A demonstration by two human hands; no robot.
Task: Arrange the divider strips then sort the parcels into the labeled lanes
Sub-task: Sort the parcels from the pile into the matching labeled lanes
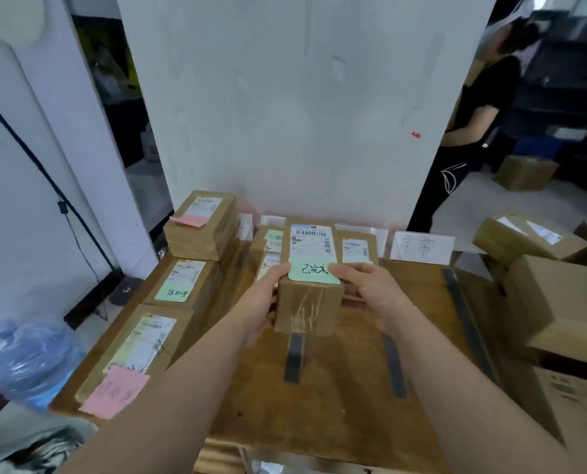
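left hand (263, 304) and right hand (370, 292) are gripping a parcel (311, 297) above the table (336, 415); divider strips (295, 357) are lying placed, sorting seemingly continuing.

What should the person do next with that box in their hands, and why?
Probably lower the box onto the table beside the dark strip, in front of the rear box. Left hand and right hand grip it by the sides, and its green note matches the green slip on that rear box.
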